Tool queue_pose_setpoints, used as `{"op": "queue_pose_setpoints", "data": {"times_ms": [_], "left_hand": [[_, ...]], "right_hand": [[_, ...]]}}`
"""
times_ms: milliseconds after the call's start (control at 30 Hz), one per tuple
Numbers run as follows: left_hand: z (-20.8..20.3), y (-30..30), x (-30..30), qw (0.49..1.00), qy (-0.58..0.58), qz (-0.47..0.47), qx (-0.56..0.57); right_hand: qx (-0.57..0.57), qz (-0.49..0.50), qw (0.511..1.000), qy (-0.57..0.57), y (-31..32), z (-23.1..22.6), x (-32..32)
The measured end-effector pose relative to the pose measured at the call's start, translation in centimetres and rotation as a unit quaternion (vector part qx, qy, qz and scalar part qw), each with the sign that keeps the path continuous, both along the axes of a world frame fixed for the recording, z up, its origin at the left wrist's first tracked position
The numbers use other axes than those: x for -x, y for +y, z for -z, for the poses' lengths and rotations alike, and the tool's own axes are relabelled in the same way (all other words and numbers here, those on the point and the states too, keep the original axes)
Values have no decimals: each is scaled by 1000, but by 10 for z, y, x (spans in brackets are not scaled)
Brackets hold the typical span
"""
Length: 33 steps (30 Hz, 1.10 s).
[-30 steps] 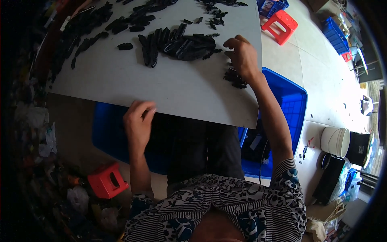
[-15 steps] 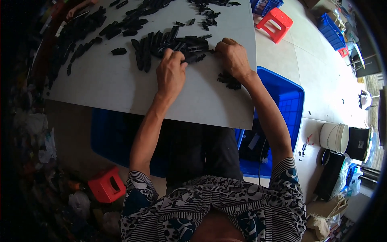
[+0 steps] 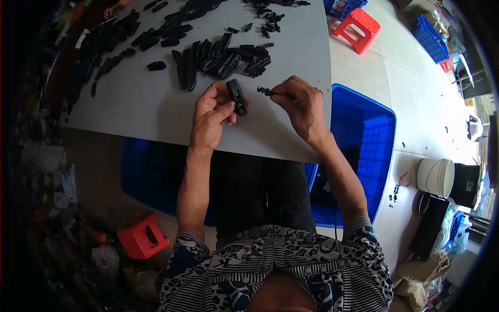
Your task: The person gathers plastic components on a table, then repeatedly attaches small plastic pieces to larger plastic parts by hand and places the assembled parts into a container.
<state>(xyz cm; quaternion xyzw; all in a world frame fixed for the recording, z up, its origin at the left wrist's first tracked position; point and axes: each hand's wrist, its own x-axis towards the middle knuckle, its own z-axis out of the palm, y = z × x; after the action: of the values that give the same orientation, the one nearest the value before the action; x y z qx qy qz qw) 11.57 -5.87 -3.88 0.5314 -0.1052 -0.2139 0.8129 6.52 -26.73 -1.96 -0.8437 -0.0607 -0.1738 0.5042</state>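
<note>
My left hand (image 3: 212, 112) is closed around a long black plastic housing (image 3: 237, 97), its hollow side partly showing. In my right hand (image 3: 303, 106), thumb and fingertips pinch a small, jagged black plastic piece (image 3: 264, 91). The two parts are apart, above the near part of the white table (image 3: 166, 117). Just beyond my hands lies a pile of similar black housings (image 3: 204, 57), with a few small jagged pieces at its right side.
More black housings (image 3: 176, 26) and small jagged parts (image 3: 271, 23) lie farther back. Another person's hand (image 3: 110, 11) is at the far left. A blue crate (image 3: 382, 112) stands by the table's right edge. Red stools (image 3: 358, 28) and a white bucket (image 3: 439, 176) are on the floor.
Both hands have drawn back from the pile toward me. A housing now shows in my left hand and a small jagged piece in my right fingertips.
</note>
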Motion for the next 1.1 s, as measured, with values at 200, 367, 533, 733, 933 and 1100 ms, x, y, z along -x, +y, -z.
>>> {"op": "queue_pose_setpoints", "data": {"times_ms": [200,367,533,733,933,1100], "left_hand": [[-20,-15,23,1000,17,-7,4],[-19,-14,28,999,-2,10,-31],[-19,-9,30,997,-25,22,-70],[-29,-14,34,994,-37,25,-105],[-23,-11,36,995,-27,29,-89],[-22,-12,45,988,-47,-4,-148]], "right_hand": [[-69,24,997,-1,30,-2,22],[-35,42,997,-54,38,8,28],[37,34,988,-144,41,10,28],[163,22,969,-186,37,19,31],[220,-21,959,-179,32,16,37],[215,-45,964,-150,35,11,42]]}}
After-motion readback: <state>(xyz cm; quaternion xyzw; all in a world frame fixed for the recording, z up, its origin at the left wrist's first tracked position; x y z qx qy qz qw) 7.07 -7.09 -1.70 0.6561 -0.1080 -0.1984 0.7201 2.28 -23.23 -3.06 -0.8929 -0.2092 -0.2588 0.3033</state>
